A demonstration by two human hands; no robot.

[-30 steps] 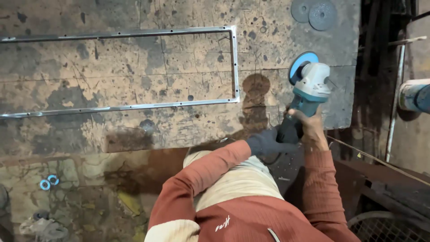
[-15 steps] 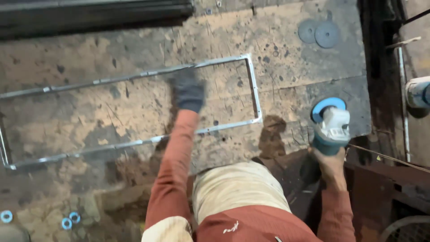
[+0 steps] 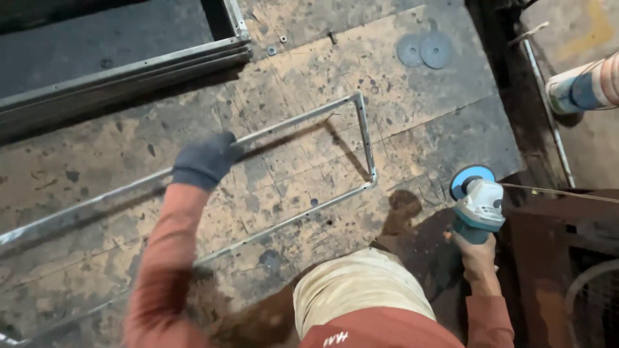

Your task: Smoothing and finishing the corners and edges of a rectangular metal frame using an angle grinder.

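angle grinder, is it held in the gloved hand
No, the bare right hand holds the angle grinder; the gloved left hand is on the metal frame.

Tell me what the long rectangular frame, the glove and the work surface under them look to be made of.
Rectangular frame: thin bare metal, likely steel, grey with a dull sheen. Glove on the left hand: dark knitted fabric, matte and soft-edged. Work surface: apparently wooden board, tan, scuffed, stained and pitted with dark marks.

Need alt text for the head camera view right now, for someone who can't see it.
A gloved left hand grasps the far rail of a long rectangular metal frame lying on a stained wooden worktop, while the bare right hand holds an angle grinder off the frame. Two grey discs lie beyond.
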